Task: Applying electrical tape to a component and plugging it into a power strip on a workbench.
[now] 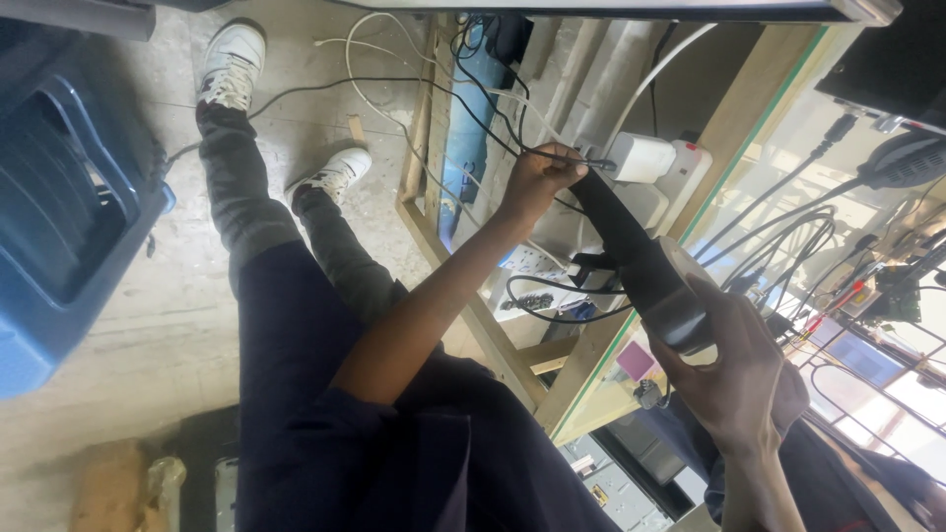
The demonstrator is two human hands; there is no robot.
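Observation:
My left hand point(537, 182) reaches forward and pinches the free end of a wide black tape strip point(621, 232) next to a white plug adapter point(641, 158). The strip runs taut down to a roll of black tape point(680, 300), which my right hand point(734, 369) grips from below. The adapter sits in a white power strip point(695, 167) against the wooden table frame point(473, 305). Black cables point(473, 108) pass under my left hand's fingers.
A second white power strip point(537, 264) with plugs and cables lies under the tape. The glass tabletop point(838, 227) at right carries many cables and electronics. A blue plastic crate point(69, 207) stands on the concrete floor at left. My legs and white sneakers point(232, 64) stretch out ahead.

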